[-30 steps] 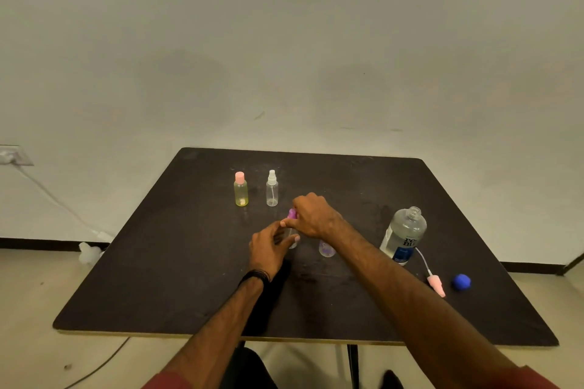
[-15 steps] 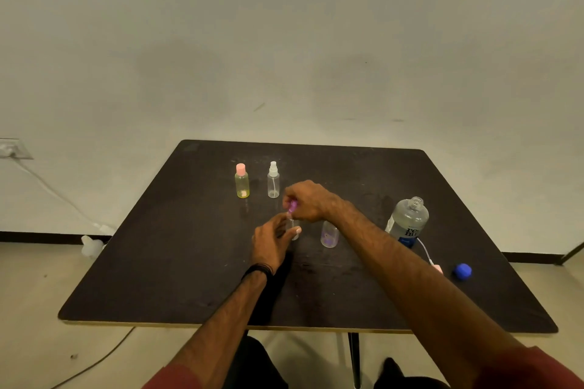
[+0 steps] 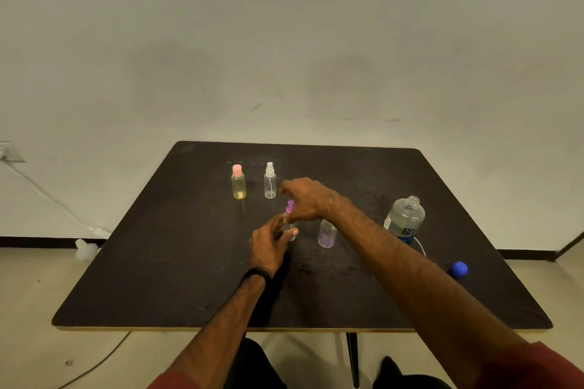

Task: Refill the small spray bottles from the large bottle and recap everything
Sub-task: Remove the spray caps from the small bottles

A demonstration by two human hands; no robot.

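Change: since the earlier frame we see the right hand [image 3: 303, 199] lifted slightly, its fingers spread wider over the purple spray cap [image 3: 289, 206].
Table [image 3: 189, 262]: dark top; carries every bottle.
Large bottle [image 3: 406, 219]: uncapped, upright at the right, well apart from the hands.
Left hand [image 3: 268, 245]: fingers curled round the small clear bottle [image 3: 291, 232] at centre.
Right hand: thumb and fingers pinch the purple spray cap above that bottle.
Open bottle [image 3: 327, 234]: capless, just right of the held one.
Yellow bottle [image 3: 238, 182] and white-capped bottle [image 3: 270, 181]: capped, standing behind.
Blue cap [image 3: 459, 269]: lies at the far right.
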